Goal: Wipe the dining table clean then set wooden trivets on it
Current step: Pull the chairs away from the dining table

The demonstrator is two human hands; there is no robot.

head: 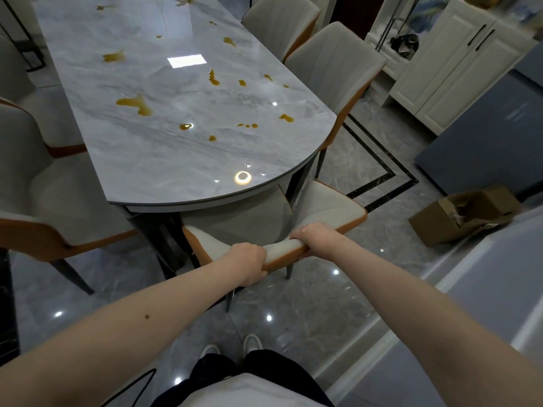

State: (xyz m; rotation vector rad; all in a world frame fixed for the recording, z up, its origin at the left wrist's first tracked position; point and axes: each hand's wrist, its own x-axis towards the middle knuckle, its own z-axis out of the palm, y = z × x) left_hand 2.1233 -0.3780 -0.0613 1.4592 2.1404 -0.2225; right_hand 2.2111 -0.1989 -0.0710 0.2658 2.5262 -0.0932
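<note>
Both hands, the left hand and right hand, were clamped on the top rail of the chair at the table's near rounded edge. Beyond, amber spills dotted the tabletop toward its far end.

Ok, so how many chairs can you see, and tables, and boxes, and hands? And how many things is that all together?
Chairs: 5
Table: 1
Cardboard box: 1
Hands: 2, the left hand and the right hand, both gripping the nearest chair's back
Total: 9
</note>
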